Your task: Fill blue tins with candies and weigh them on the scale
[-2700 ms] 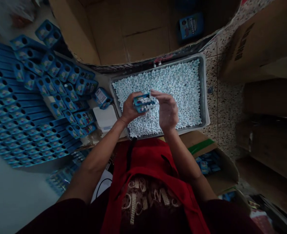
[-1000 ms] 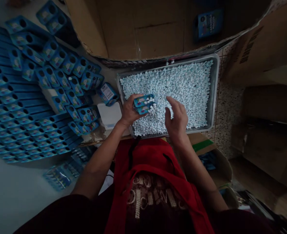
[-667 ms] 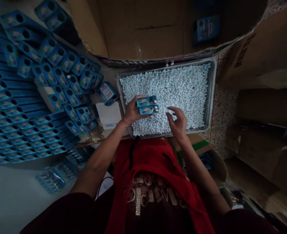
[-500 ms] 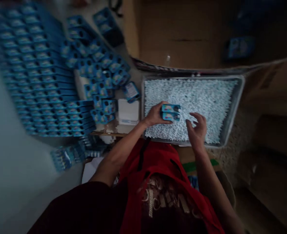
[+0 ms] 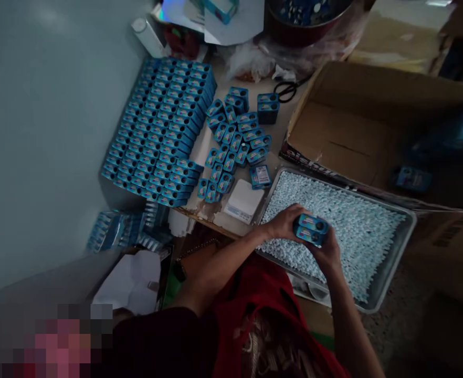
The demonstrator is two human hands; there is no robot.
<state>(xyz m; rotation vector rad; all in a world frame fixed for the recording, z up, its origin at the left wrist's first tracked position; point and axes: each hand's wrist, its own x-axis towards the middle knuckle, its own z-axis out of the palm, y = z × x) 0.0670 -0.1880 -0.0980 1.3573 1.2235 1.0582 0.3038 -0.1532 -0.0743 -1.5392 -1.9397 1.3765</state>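
Observation:
My left hand (image 5: 284,223) is closed round the left end of two small blue boxes (image 5: 311,229), stacked together with their printed, dark-spotted faces up. At their right end, my right hand (image 5: 329,253) is wrapped against them too; some of its fingers are hidden. Both hands are over a metal tray (image 5: 407,247) filled with small whitish-blue pellets (image 5: 367,239), which look like candies or tablets. Just left of the tray sits a flat white scale (image 5: 244,200), with one blue box (image 5: 260,177) lying behind it.
Blue boxes stand in a large neat block (image 5: 156,131) at left, beside a loose cluster of them (image 5: 235,142). An open cardboard box (image 5: 334,131) adjoins the tray's far side. Black-handled scissors (image 5: 285,92) and a dark red bowl (image 5: 306,31) are further back.
My right hand has come from open over the pellets to the two blue boxes and closed on them. The view has swung left, showing more of the table's far end.

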